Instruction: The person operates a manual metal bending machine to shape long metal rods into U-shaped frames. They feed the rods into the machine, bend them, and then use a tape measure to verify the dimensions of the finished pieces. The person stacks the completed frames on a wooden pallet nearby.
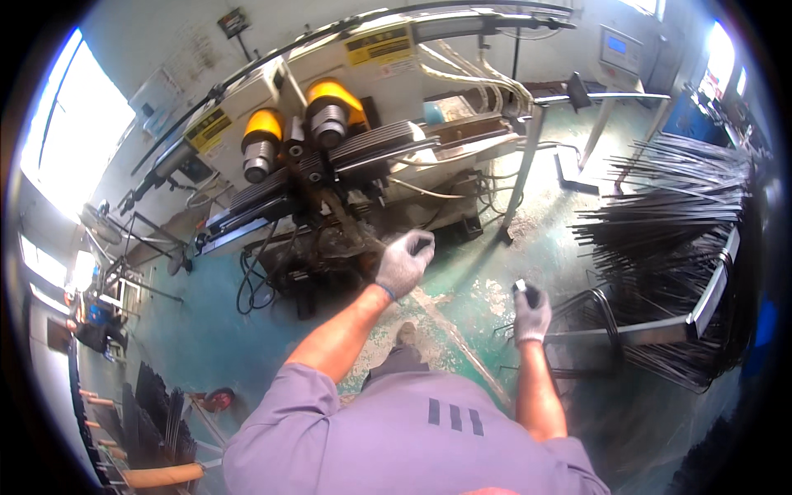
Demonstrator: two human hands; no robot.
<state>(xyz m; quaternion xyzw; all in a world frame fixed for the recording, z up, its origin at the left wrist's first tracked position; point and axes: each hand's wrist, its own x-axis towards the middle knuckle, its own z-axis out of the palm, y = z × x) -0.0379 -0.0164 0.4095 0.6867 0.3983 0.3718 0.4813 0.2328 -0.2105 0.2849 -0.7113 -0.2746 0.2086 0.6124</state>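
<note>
Near machine (355, 153), left hand (406, 262) half-curled, seemingly empty; right hand (532, 315), toward black rods (668, 202), appears to pinch small pale object (520, 285). Advice: steady that pinch, keep left hand clear of machine.

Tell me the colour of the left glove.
The left glove is mostly light grey; it shows best in the head view.

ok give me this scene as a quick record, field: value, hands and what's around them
left hand: gloved, curled, nearest the machine; contact unclear
right hand: gloved, small pale item at it, too small to identify
machine parts: two yellow-topped metal cylinders, side by side
right side: dark thin rods, heaped
floor: green, worn patches
</note>
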